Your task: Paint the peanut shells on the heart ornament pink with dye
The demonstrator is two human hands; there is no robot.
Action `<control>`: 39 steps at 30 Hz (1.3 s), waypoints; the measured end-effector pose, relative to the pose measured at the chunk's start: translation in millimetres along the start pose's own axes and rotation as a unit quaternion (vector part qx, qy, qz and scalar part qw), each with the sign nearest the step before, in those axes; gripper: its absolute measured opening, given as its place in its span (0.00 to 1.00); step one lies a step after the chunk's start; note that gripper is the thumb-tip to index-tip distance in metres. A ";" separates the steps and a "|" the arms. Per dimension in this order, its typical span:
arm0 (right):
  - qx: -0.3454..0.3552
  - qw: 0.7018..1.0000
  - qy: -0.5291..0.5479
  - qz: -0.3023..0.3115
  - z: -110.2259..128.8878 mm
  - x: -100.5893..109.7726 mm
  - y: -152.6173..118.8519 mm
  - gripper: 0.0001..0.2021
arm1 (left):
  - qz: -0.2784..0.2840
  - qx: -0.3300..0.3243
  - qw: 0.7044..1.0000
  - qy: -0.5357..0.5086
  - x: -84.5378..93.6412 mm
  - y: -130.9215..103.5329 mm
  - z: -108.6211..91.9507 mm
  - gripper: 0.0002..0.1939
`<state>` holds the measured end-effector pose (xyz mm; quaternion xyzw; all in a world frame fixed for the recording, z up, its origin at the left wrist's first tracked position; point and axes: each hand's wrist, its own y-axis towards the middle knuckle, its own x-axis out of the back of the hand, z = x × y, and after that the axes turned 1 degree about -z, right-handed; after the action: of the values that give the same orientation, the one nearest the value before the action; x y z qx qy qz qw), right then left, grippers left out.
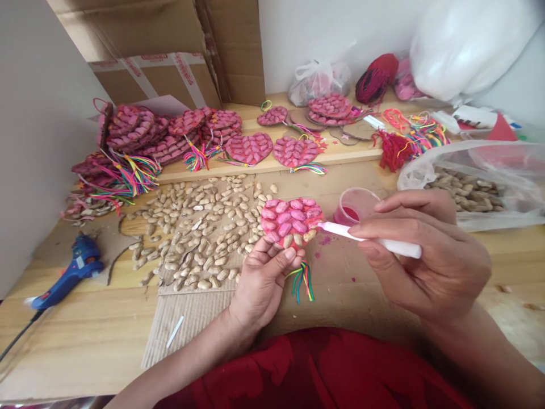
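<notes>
My left hand (pixel 266 278) pinches the lower edge of a heart-shaped craft piece (pixel 290 217) covered in peanuts. Most of its peanuts are pink; a few near the bottom and right are still tan. A multicoloured thread tassel (pixel 304 282) hangs below it. Between the fingers and thumb of my right hand (pixel 421 250) is a white paintbrush (pixel 385 243), its pink tip at the heart's right edge. Just behind the brush stands a clear plastic cup (pixel 356 204) with pink paint inside. Loose unpainted peanuts (pixel 208 244) lie spread to the left of the heart.
At the left lies a blue glue gun (pixel 72 271) with its cord. Finished pink peanut pieces (pixel 131 128) with tassels are stacked on a wooden ledge (pixel 255 168) at the back. An open plastic bag (pixel 472 184) of peanuts sits at the right. Cardboard (pixel 336 289) covers the worktop.
</notes>
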<state>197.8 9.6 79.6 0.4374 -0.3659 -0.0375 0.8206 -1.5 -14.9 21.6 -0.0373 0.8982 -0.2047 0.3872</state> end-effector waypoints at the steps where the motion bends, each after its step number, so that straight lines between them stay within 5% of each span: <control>1: 0.003 1.000 0.005 0.001 0.1 -0.2 0.2 0.05 | 0.000 0.002 1.000 -0.002 -0.5 -0.3 -0.2 0.11; 39: 0.027 0.999 0.015 0.007 -3.0 -2.4 0.7 0.08 | -0.013 0.023 0.999 -0.022 -4.2 -2.4 -4.1 0.13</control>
<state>197.8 13.0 77.7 0.4576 -0.3579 -0.0151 0.8138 -1.6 -14.8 28.0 -0.0444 0.8842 -0.2294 0.4045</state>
